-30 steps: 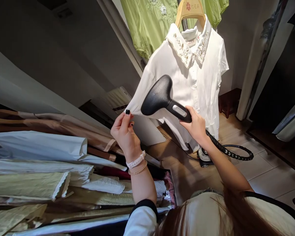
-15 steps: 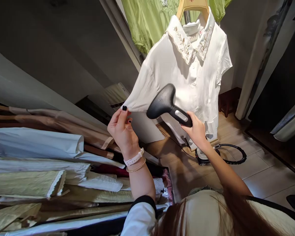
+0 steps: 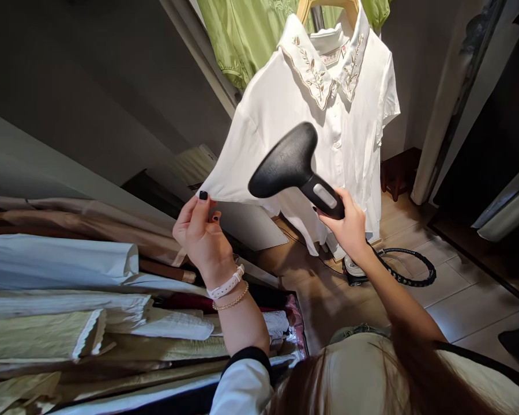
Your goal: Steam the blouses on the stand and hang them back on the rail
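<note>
A white short-sleeved blouse [image 3: 281,109] with an embroidered collar hangs on a wooden hanger [image 3: 303,10]. My left hand [image 3: 205,242] pinches the hem of its left-side sleeve between thumb and fingers and pulls the cloth out taut. In my right hand [image 3: 348,222] is the handle of a black garment steamer head [image 3: 285,161]. The head lies in front of the sleeve and chest, tilted, and hides part of the cloth. Whether it touches the blouse I cannot tell.
A green garment [image 3: 242,40] hangs behind the blouse. Several folded-looking clothes [image 3: 60,253] hang in a row at the lower left. On the wooden floor lie a black ribbed hose [image 3: 424,271] and the steamer base [image 3: 354,271]. A dark red stool [image 3: 398,173] stands behind.
My left hand has drawn the sleeve a little left and down. The steamer head has risen slightly and looks larger, nearer the camera. The blouse sits slightly further left in view.
</note>
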`<state>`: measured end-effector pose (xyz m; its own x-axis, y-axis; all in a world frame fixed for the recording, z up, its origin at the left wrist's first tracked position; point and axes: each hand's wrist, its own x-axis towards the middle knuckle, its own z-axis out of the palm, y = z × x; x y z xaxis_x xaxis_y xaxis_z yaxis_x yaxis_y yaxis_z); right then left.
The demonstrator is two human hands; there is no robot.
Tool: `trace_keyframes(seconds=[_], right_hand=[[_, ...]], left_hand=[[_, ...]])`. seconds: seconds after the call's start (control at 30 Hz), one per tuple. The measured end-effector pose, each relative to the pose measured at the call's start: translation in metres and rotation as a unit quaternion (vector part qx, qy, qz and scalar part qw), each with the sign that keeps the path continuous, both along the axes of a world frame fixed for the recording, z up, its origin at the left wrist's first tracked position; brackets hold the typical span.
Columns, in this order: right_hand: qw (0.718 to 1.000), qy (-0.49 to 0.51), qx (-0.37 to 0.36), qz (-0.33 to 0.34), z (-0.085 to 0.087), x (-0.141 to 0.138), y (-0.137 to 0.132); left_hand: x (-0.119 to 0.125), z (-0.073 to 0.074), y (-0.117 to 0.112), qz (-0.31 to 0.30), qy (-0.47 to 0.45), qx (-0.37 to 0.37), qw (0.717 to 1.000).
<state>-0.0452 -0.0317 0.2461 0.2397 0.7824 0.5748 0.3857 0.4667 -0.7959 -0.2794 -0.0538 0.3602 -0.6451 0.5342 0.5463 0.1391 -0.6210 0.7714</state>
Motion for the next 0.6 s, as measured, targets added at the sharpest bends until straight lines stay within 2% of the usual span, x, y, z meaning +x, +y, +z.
trace_keyframes(seconds=[0.07,0.13,0.33,0.6], right_hand=[[1.0,-0.016,0.007,0.003,0.012,0.0,0.0],[0.999,-0.041,0.005,0.011,0.016,0.001,0.001],[1.0,-0.019,0.01,0.005,0.004,0.002,0.005],[0.999,0.026,0.009,0.044,0.001,-0.002,0.012]], left_hand=[[0.001,-0.001,-0.002,-0.01,0.001,0.004,1.0],[0.0,-0.001,-0.003,-0.016,0.005,0.012,1.0],[-0.003,0.0,-0.007,-0.006,0.016,0.013,1.0],[0.003,0.008,-0.01,0.008,-0.005,0.029,1.0]])
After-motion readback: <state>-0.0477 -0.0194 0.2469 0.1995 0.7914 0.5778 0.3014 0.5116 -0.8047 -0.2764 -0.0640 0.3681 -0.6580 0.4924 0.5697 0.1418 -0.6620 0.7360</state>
